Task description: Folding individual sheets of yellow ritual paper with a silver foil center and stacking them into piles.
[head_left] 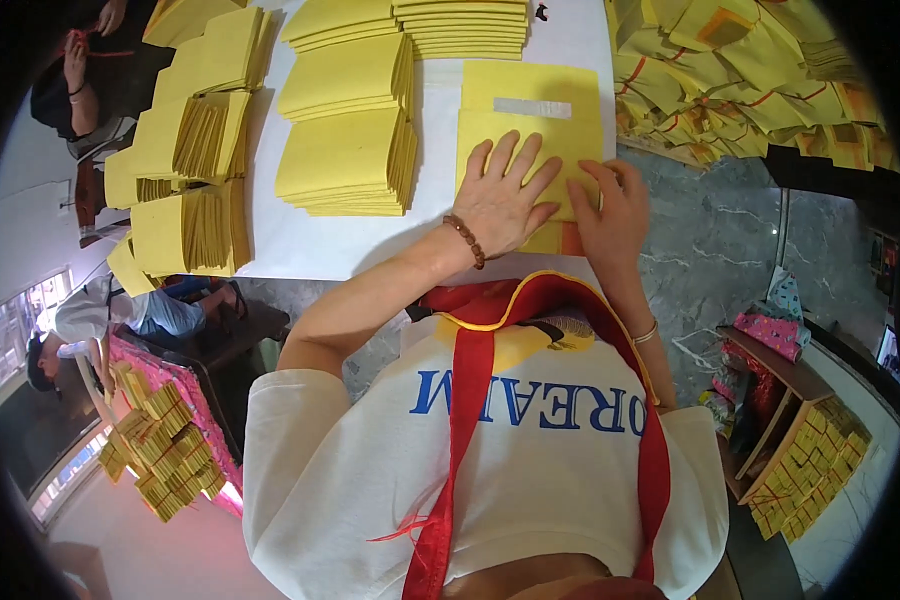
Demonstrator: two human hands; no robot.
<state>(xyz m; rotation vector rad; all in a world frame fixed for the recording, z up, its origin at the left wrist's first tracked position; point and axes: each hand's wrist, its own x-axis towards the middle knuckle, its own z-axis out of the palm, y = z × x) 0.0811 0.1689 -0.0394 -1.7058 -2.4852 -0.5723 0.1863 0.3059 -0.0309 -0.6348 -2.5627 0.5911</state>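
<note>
A flat stack of yellow paper point(530, 85) lies at the front right of the white table, with a silvery-grey strip point(532, 108) across its upper part. Pressing on it is my left hand point(505, 190), palm down with fingers spread. My right hand point(615, 215) rests at the paper's right edge, its fingers bent and apart, thumb on the yellow surface. Between the hands, an orange-red patch point(570, 240) shows at the paper's near edge. Whether the right fingertips reach under the edge is hidden.
Piles of folded yellow paper point(345, 160) stand to the left, with more bundles point(200, 230) along the table's left edge. Red-tied yellow bundles point(730, 80) fill the far right. Another person point(100, 310) is at the left, beside stacked bundles point(165, 440). A wooden shelf point(770, 420) stands right.
</note>
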